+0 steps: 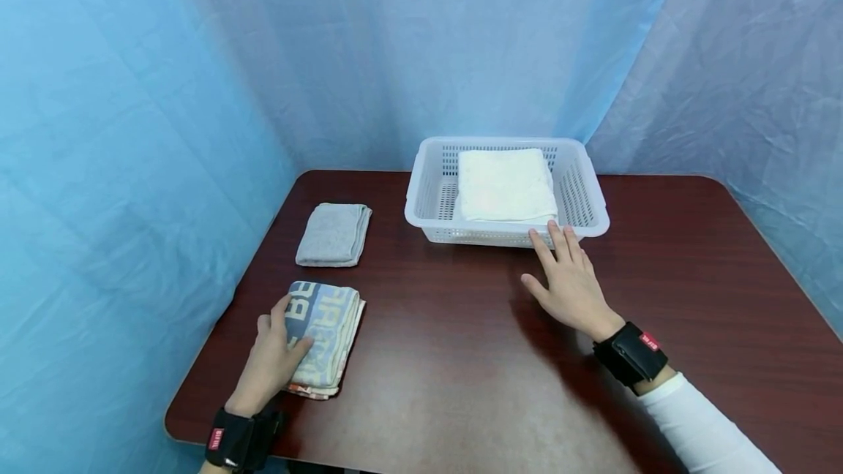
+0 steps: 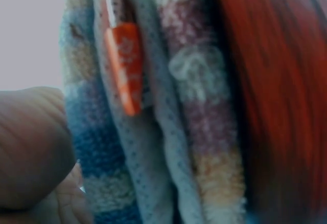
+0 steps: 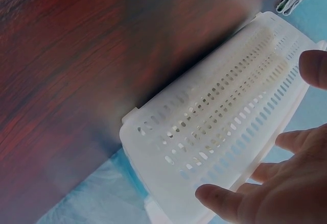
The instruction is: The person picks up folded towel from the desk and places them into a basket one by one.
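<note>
My left hand (image 1: pixel 266 364) rests along the left side of a folded blue, yellow and white patterned towel (image 1: pixel 329 328), its thumb lying over the top. In the left wrist view, the towel's striped edges (image 2: pixel 102 152) and an orange tag (image 2: pixel 125 65) show between the layers, with part of the hand (image 2: pixel 30 152) above them. My right hand (image 1: pixel 569 287) is spread, fingertips right at the near rim of a white plastic basket (image 1: pixel 435 229). Inside the basket lies a folded white towel (image 1: pixel 506 185).
A folded pale grey-blue towel (image 1: pixel 331 236) lies on the brown table (image 1: pixel 454 364), behind the patterned one and left of the basket. Blue sheeting (image 1: pixel 369 64) hangs behind the table and along its left side.
</note>
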Demonstrator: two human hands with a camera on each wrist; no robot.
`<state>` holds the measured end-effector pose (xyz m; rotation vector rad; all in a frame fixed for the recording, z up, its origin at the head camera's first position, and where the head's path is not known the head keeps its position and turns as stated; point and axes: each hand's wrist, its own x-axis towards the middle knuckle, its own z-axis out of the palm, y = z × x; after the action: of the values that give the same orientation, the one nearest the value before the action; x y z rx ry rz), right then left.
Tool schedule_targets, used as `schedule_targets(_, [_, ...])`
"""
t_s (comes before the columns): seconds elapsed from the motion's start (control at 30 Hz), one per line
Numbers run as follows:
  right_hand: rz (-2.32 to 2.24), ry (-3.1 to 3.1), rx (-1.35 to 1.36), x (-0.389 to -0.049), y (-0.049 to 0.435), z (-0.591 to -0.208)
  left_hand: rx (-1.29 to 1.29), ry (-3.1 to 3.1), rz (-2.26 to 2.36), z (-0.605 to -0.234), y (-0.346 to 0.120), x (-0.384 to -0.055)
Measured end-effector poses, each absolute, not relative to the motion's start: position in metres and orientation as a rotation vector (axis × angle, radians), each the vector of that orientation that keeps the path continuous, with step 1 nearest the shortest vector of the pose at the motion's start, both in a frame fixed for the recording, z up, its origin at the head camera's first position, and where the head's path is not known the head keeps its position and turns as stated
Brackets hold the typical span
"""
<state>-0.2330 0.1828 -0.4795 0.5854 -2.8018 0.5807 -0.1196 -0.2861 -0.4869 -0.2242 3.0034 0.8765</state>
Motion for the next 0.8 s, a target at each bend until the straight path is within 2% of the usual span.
schedule_targets(0.8, [0.547,-2.791,0.591,-0.233,0.182,-0.479,-0.170,2.966,0.888,-0.482,-0.260,-0.120])
